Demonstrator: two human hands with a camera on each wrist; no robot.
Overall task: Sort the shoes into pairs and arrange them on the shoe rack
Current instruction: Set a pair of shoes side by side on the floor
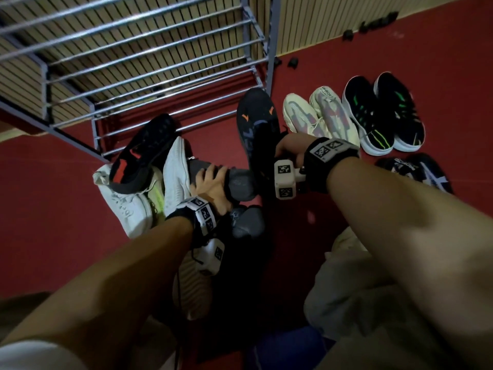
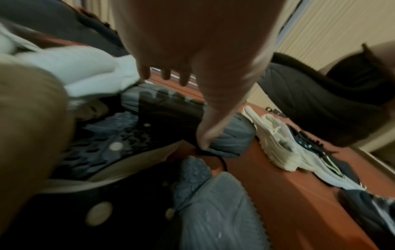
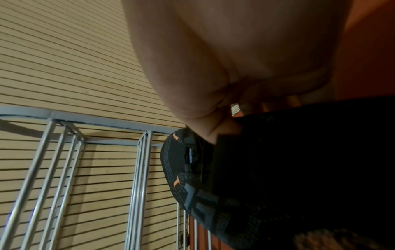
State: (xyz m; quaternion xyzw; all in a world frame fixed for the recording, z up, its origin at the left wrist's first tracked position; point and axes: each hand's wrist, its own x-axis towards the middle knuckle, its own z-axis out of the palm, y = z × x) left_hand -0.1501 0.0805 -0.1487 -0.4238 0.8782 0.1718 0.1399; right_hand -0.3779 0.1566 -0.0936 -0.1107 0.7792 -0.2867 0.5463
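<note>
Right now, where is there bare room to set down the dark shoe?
Free: the shoe rack bars, all bare, and red floor left of the white shoe. Crowded: the pile around the left hand, and the paired shoes beside the right hand.

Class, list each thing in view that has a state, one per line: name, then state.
Left hand: grips the grey shoe, sole up, in the pile.
Right hand: holds the dark orange-marked shoe lifted by the rack.
Shoe rack: bars bare.
Cream pair: side by side on the floor.
Black-green pair: side by side on the floor.
</note>
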